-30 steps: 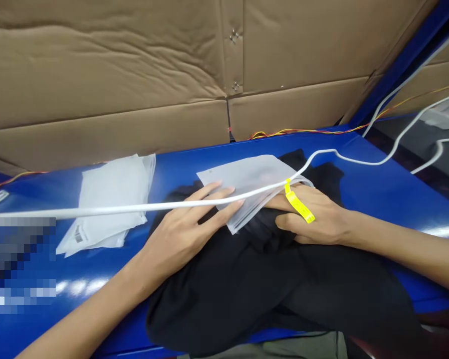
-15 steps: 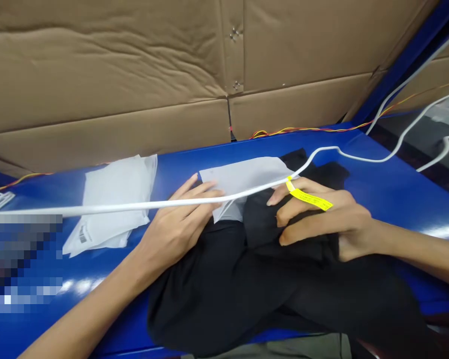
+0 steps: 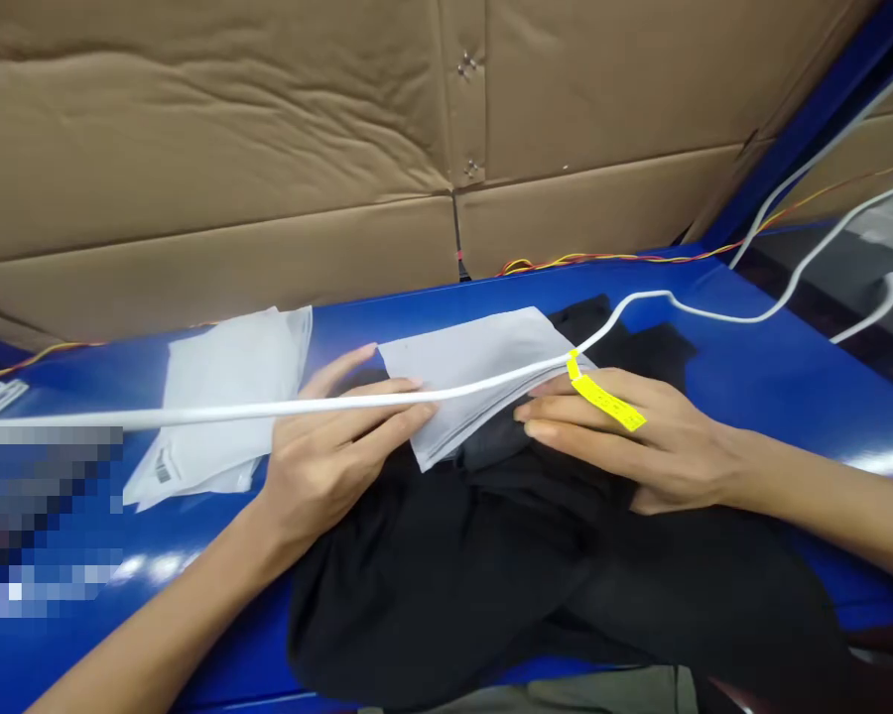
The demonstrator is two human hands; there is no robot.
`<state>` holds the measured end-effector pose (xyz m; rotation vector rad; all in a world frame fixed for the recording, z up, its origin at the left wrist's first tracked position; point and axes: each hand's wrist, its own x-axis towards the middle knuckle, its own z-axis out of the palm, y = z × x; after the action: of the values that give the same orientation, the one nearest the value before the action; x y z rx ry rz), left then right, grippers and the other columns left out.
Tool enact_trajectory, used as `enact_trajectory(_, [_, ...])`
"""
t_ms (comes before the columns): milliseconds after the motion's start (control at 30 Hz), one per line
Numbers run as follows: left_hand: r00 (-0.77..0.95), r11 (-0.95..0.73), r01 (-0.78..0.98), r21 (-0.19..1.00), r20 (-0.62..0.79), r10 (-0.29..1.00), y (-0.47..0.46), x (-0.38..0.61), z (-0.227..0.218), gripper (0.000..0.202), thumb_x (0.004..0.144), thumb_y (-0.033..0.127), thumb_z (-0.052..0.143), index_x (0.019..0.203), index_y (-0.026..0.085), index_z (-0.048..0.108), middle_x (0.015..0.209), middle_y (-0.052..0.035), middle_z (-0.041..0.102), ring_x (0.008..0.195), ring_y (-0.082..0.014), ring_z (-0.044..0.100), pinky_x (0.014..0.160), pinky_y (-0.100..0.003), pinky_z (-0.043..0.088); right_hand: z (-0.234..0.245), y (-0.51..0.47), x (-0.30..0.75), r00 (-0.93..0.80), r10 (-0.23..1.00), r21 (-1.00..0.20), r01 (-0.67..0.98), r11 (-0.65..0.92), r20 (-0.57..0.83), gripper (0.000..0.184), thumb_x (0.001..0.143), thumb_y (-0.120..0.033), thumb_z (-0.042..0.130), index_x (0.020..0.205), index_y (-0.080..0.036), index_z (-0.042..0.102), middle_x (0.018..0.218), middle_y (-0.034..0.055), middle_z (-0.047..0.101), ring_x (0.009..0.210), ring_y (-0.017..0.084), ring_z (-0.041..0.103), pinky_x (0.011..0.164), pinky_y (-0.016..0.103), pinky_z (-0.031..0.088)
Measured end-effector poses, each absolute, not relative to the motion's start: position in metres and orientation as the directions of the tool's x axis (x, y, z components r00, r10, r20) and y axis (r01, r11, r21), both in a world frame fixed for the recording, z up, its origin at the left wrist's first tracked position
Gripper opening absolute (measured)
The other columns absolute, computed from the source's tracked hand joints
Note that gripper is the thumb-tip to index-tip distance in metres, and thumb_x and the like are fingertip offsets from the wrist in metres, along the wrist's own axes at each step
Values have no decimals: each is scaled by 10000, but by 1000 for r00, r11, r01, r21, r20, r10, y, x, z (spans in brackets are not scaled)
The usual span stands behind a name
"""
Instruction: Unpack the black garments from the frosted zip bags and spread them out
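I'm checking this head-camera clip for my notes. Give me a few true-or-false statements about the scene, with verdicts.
1. A black garment lies beneath both hands. True.
2. The left hand touches a frosted plastic bag. True.
3. The yellow tag lies on the garment. False: it lies across the fingers of the right hand.
4. A white cable passes beneath the bag. False: it crosses above the bag and the left hand.
5. A barcode label shows on the white packet left of the hands. True.
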<state>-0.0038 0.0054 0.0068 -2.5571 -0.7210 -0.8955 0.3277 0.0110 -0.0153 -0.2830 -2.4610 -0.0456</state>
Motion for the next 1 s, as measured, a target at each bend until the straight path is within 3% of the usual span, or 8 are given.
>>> enact_trajectory(133, [657, -748, 625, -224, 668, 349, 6, -7, 14, 400, 964, -24, 601, 1204, 283, 691, 1096, -8, 857, 1068, -231, 827, 1154, -560, 606, -15, 11, 329, -710, 38, 121, 172, 978, 703, 293, 1074, -203, 486, 1148, -195, 770, 1032, 81, 785, 1174, 227, 733, 1056, 399, 629])
enact_trajectory(233, [634, -671, 695, -258, 660, 404, 8, -10, 23, 362, 898, -20, 598, 1121, 257, 663, 1012, -22, 846, 1067, -271, 823, 1161, -586, 589, -11, 9, 329, -652, -134, 257, 97, 962, 746, 133, 964, -189, 664, 905, -255, 763, 1039, 55, 802, 1218, 257, 729, 1020, 412, 672])
enact_trajectory(333, [649, -673, 701, -234, 601, 467, 12, -15, 25, 275, 886, 41, 602, 1058, 249, 651, 936, -31, 798, 1056, -292, 804, 1172, -617, 557, -9, 6, 326, -670, -78, 181, 85, 980, 738, 133, 906, -156, 699, 839, -270, 711, 1175, 67, 811, 1351, 289, 676, 1017, 435, 679])
enact_trajectory(433, [702, -797, 595, -102, 548, 454, 17, -18, 18, 245, 940, 65, 595, 1076, 251, 681, 959, -27, 760, 974, -220, 777, 990, -416, 661, -9, 3, 322, -700, 14, 73, 94, 993, 714, 124, 909, -140, 699, 857, -252, 701, 1241, 96, 807, 1372, 287, 666, 1051, 454, 660])
enact_trajectory(533, [710, -820, 572, -28, 517, 478, 18, -19, 13, 203, 1007, 107, 556, 1005, 248, 702, 1057, -42, 749, 922, -185, 757, 792, -276, 651, -10, 2, 321, -675, -12, 90, 81, 993, 738, 131, 900, -125, 698, 840, -241, 693, 1218, 113, 818, 1318, 284, 706, 1047, 447, 659])
enact_trajectory(600, [696, -798, 602, -10, 496, 519, 17, -20, 12, 170, 1027, 159, 546, 1014, 243, 693, 1179, -67, 752, 1012, -216, 762, 862, -307, 654, -10, 1, 321, -659, -42, 124, 78, 989, 751, 167, 893, -104, 691, 808, -248, 684, 1173, 98, 832, 1256, 268, 743, 1033, 424, 668])
enact_trajectory(767, [609, -723, 687, 75, 484, 629, 19, -21, 15, 349, 1093, 181, 419, 1397, 215, 586, 1454, -132, 699, 1393, -292, 652, 1193, -481, 540, -8, -6, 321, -637, 4, 124, 156, 980, 771, 302, 864, -2, 659, 726, -271, 664, 1122, 10, 848, 1190, 223, 774, 1010, 385, 687])
enact_trajectory(1000, [587, -620, 776, -117, 497, 640, 30, -38, 16, 291, 1123, 168, 371, 1285, 210, 610, 1431, -122, 729, 1562, -332, 469, 1223, -594, 501, -13, -20, 314, -524, 121, -5, 217, 976, 843, 305, 847, 2, 640, 749, -281, 701, 1035, -34, 855, 1139, 186, 791, 1061, 333, 661])
